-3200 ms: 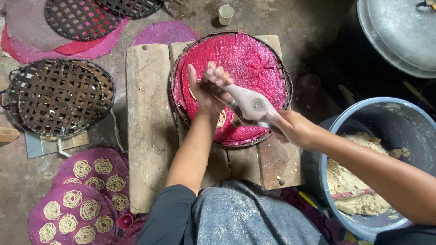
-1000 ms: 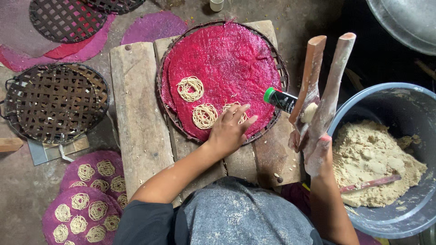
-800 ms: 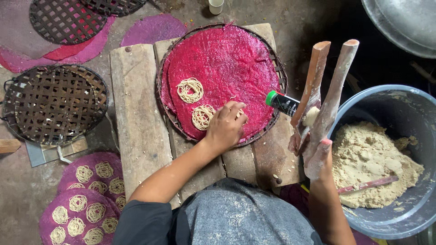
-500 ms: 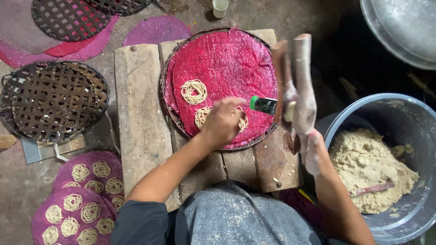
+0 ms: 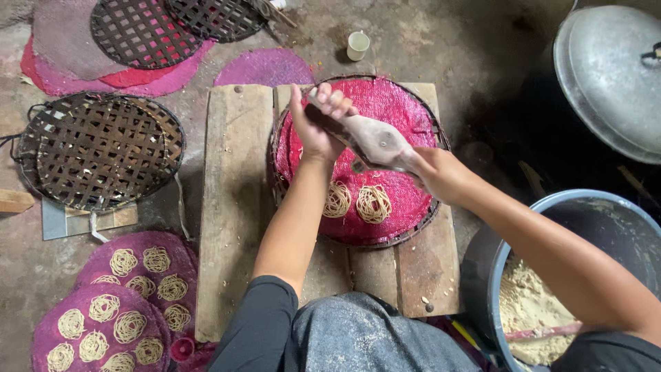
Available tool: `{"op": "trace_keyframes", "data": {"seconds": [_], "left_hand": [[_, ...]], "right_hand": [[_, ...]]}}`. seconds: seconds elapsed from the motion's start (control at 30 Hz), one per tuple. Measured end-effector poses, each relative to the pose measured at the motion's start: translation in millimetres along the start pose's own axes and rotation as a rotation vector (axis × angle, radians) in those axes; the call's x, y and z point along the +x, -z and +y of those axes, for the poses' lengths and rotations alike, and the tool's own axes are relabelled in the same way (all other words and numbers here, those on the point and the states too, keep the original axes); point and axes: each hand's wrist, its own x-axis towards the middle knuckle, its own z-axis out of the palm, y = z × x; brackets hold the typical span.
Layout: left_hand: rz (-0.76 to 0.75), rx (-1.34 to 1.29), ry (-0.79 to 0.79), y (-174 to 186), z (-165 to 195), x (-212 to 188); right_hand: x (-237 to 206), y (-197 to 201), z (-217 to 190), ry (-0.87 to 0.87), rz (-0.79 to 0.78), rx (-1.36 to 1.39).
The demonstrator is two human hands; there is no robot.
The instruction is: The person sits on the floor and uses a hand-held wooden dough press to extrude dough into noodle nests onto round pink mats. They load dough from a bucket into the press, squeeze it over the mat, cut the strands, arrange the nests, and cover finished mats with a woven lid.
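Observation:
A round woven tray lined with a red cloth (image 5: 392, 103) lies on a low wooden board (image 5: 231, 207). Two pale coiled noodle nests (image 5: 373, 204) sit on the cloth near its front edge. I hold a wooden press (image 5: 368, 141) level over the tray with both hands. My left hand (image 5: 313, 120) grips its far end, my right hand (image 5: 441, 176) grips the near end. A grey-blue tub of pale dough (image 5: 530, 303) stands at the lower right, beside my right arm.
An empty lattice basket tray (image 5: 100, 151) lies left of the board. Purple cloths with several noodle nests (image 5: 117, 310) are at the lower left. More trays and cloths (image 5: 148, 31) lie at the top left, a small cup (image 5: 357, 45) behind, a metal lid (image 5: 609, 76) at the top right.
The press, upright and open beside the tub a second ago, has swung down over the tray. My left hand left the noodle nests and took hold of its far end.

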Motion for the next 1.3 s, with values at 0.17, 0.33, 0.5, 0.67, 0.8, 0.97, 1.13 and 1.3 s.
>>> {"op": "trace_keyframes", "data": {"seconds": [0.17, 0.33, 0.5, 0.67, 0.8, 0.97, 1.13, 1.3], "left_hand": [[0.077, 0.084, -0.064, 19.8, 9.4, 3.0], [0.115, -0.051, -0.099, 20.4, -12.8, 9.0], [0.079, 0.114, -0.117, 4.5, 3.8, 27.4], [0.257, 0.090, -0.102, 8.0, 11.0, 15.4], [0.180, -0.073, -0.174, 12.6, -11.8, 23.2], [0.177, -0.034, -0.098, -4.0, -6.0, 35.5], [0.355, 0.577, 0.228, -7.5, 5.0, 16.2], [0.417, 1.059, 0.711, 5.0, -4.4, -5.0]], "right_hand": [[8.6, -14.2, -12.6, 0.084, 0.001, -0.072], [14.6, 7.5, -2.6, 0.016, -0.007, -0.129], [25.8, 3.1, -18.2, 0.040, 0.096, -0.097], [20.4, 0.2, -20.5, 0.050, -0.010, -0.115], [21.3, 18.6, -12.3, 0.049, 0.037, -0.215], [26.3, 21.3, -3.3, 0.182, 0.212, -0.180], [27.4, 20.6, 13.3, 0.171, 0.166, 0.045], [33.3, 19.1, 27.9, 0.181, 0.180, 0.108]]}}
